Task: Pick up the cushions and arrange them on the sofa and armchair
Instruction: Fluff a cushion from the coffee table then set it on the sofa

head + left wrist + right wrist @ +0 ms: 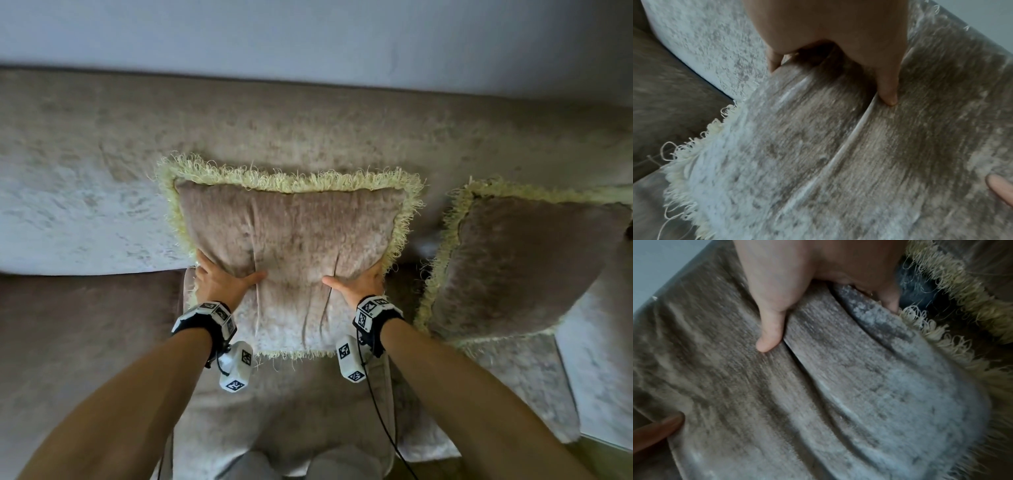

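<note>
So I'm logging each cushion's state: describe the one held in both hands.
The held cushion is square, in beige-brown velvety fabric with a pale yellow fringe on all sides. It stands propped against the sofa backrest. The left hand and right hand grip its lower sides, thumbs pressing creases into the front. A matching cushion sits to its right.

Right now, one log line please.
step: placing | both hands: left hand, right hand grip middle cushion | sofa | second cushion beside

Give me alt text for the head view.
Both hands, left hand and right hand, grip the lower sides of a fringed beige cushion against the sofa backrest. A second fringed cushion leans to its right.
</note>
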`<move>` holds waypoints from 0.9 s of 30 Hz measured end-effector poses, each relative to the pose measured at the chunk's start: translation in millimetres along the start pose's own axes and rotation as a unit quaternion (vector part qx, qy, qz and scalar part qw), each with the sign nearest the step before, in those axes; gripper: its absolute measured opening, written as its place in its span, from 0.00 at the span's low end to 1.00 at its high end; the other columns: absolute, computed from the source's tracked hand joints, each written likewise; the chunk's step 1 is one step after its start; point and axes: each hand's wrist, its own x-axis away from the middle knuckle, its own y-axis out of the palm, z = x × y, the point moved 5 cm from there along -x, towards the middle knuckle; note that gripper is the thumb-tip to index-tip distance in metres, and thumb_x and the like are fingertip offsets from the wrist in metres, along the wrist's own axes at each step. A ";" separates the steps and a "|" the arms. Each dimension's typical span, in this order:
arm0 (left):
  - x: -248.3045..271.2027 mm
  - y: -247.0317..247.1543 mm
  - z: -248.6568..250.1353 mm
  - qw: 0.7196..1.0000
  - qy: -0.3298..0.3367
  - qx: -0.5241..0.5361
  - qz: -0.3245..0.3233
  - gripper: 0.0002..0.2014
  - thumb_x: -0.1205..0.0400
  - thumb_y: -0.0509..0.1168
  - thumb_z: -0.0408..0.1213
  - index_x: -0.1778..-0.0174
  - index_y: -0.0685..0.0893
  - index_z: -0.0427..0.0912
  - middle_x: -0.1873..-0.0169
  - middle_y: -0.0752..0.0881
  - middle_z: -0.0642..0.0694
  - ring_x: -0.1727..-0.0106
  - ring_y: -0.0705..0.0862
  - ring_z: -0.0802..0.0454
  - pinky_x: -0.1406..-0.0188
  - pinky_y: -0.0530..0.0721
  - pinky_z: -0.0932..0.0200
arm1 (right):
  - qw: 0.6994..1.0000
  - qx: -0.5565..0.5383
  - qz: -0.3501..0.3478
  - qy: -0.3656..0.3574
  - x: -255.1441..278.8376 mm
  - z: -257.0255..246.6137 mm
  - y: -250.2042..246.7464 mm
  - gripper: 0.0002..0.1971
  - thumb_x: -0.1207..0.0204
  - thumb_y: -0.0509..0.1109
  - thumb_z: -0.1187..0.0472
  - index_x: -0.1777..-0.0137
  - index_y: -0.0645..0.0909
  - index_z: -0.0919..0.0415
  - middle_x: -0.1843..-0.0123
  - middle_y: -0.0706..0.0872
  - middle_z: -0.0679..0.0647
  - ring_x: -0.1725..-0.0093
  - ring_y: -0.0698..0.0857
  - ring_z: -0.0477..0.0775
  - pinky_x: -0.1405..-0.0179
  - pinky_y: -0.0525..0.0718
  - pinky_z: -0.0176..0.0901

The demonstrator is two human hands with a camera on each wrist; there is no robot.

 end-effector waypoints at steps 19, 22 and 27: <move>-18.8 10.6 -10.7 0.997 -0.015 -0.036 -0.071 0.75 0.38 0.83 0.59 0.17 0.28 0.39 0.18 0.48 0.24 0.18 0.57 0.26 0.20 0.61 0.34 | 0.998 0.060 -0.012 0.012 -33.2 21.0 1.4 0.75 0.45 0.84 0.34 0.16 0.28 0.52 0.13 0.49 0.67 0.18 0.63 0.72 0.23 0.69 0.69; -10.5 6.7 -11.6 0.998 -0.011 -0.022 -0.064 0.72 0.36 0.83 0.57 0.16 0.31 0.41 0.17 0.46 0.26 0.16 0.53 0.28 0.19 0.58 0.33 | 0.999 0.053 -0.007 -0.004 -30.9 22.8 -2.4 0.73 0.42 0.84 0.36 0.15 0.30 0.53 0.13 0.49 0.67 0.17 0.59 0.72 0.23 0.66 0.70; 5.5 -5.8 -16.2 0.999 0.006 -0.015 -0.042 0.68 0.36 0.77 0.67 0.14 0.37 0.45 0.16 0.49 0.31 0.16 0.56 0.31 0.20 0.62 0.33 | 0.996 0.038 0.005 -0.083 -19.3 10.7 -10.7 0.70 0.38 0.83 0.38 0.15 0.31 0.55 0.13 0.44 0.64 0.15 0.52 0.69 0.21 0.62 0.70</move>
